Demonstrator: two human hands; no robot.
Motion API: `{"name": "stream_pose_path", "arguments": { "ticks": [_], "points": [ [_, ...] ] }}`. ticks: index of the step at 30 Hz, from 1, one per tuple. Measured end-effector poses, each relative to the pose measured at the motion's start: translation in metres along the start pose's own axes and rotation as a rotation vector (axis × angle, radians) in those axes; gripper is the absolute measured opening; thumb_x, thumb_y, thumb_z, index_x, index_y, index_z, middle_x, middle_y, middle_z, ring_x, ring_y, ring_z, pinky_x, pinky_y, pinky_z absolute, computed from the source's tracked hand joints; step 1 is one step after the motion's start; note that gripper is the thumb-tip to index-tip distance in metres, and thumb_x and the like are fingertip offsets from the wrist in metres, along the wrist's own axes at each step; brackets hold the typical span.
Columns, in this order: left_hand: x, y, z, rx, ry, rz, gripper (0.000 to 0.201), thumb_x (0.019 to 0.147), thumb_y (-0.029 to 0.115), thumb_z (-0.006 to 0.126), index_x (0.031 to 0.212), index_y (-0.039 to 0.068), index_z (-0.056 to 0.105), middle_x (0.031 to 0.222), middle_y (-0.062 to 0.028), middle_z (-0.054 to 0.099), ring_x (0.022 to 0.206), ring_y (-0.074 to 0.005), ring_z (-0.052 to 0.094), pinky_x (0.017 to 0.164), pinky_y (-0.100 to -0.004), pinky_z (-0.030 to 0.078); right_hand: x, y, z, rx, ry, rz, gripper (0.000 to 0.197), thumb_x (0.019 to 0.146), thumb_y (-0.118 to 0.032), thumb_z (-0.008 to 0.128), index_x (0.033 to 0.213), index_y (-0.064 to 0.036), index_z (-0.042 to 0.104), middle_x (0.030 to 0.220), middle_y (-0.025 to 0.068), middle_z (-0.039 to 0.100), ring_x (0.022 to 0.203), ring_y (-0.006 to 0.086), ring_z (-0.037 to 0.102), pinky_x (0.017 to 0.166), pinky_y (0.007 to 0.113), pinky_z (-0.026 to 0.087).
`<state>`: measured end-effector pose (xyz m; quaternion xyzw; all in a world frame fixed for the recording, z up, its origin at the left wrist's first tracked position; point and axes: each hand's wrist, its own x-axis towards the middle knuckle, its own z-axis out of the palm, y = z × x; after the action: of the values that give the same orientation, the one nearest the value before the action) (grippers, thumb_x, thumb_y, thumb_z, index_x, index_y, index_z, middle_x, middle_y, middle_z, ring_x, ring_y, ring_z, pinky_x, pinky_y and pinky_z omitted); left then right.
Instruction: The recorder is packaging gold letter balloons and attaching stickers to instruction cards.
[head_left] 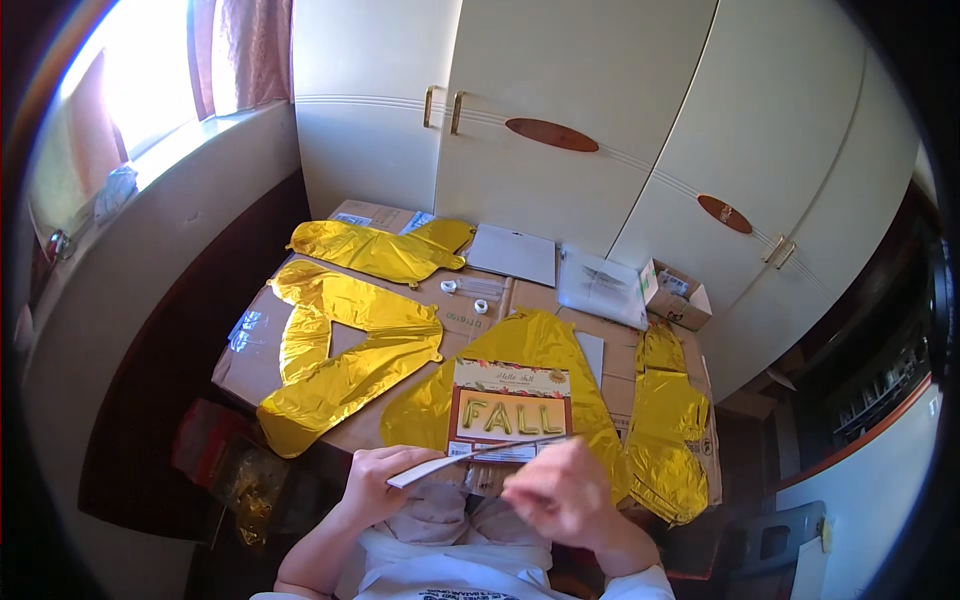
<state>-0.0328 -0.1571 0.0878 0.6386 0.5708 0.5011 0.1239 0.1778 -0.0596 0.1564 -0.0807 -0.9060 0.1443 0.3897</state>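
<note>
My left hand (385, 483) is closed on a thin white card (430, 468), seen nearly edge-on and slanting up to the right. Close to the card's far end, my right hand (565, 487) has its fingers curled in, slightly blurred; whatever they may pinch is hidden. Just beyond both hands a printed package card (512, 405) with a picture of gold balloons lies on a flat gold foil balloon (540, 345). Flat foil balloons also lie to the left (350, 340), at the far left (375, 250) and along the right edge (667, 430).
Cardboard (370, 425) covers the table. Two small white rolls (481, 306), a white sheet (512, 254), a clear plastic sleeve (600, 285) and a small open box (677, 294) lie toward the back. White cabinets (560, 60) stand behind; a dark stool (770, 545) is at the lower right.
</note>
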Motion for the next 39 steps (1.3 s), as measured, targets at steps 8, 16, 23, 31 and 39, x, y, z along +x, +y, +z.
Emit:
{"name": "stream_pose_path", "arguments": {
  "ticks": [8,16,23,31,39],
  "points": [
    [-0.004,0.000,-0.001,0.037,-0.036,0.112,0.026,0.065,0.002,0.065,0.091,0.006,0.068,0.085,-0.0070,0.068,0.072,-0.0220,0.066,0.062,-0.0291,0.052,0.019,0.029,-0.010,0.387,-0.449,0.294,0.022,0.082,-0.023,0.062,0.093,-0.0041,0.065,0.087,0.0106,0.064,0.084,0.0266,0.059,0.076,0.037,0.045],
    [-0.004,0.000,0.000,0.015,-0.054,0.100,0.025,0.065,0.003,0.066,0.090,0.006,0.068,0.085,-0.0067,0.068,0.072,-0.0220,0.066,0.062,-0.0297,0.052,0.026,0.020,-0.016,0.503,-0.472,0.413,0.021,0.081,-0.015,0.062,0.097,-0.0028,0.061,0.088,0.0094,0.063,0.083,0.0223,0.060,0.073,0.032,0.047],
    [-0.004,-0.001,0.000,0.044,-0.062,0.169,0.025,0.066,0.007,0.068,0.091,0.008,0.068,0.085,-0.0056,0.068,0.074,-0.0207,0.066,0.063,-0.0290,0.052,0.031,0.026,-0.019,0.602,-0.650,0.412,0.024,0.080,-0.014,0.063,0.100,-0.0030,0.057,0.090,0.0086,0.062,0.083,0.0180,0.059,0.070,0.029,0.047],
    [0.006,0.009,-0.008,0.256,-0.100,0.518,0.020,0.072,0.015,0.062,0.091,0.013,0.066,0.088,-0.0019,0.066,0.081,-0.0153,0.066,0.066,-0.0269,0.053,0.038,0.041,-0.017,0.756,-1.143,0.329,0.033,0.077,-0.011,0.064,0.104,-0.0026,0.048,0.085,0.0049,0.053,0.077,0.0138,0.052,0.067,0.026,0.046],
    [0.006,0.011,-0.010,0.305,-0.092,0.563,0.017,0.075,0.013,0.059,0.091,0.014,0.064,0.089,-0.0006,0.065,0.082,-0.0134,0.065,0.067,-0.0256,0.053,0.035,0.033,-0.022,0.694,-1.056,0.262,0.025,0.078,-0.007,0.063,0.098,-0.0015,0.050,0.084,0.0060,0.051,0.073,0.0164,0.053,0.066,0.027,0.046]
  ]
}}
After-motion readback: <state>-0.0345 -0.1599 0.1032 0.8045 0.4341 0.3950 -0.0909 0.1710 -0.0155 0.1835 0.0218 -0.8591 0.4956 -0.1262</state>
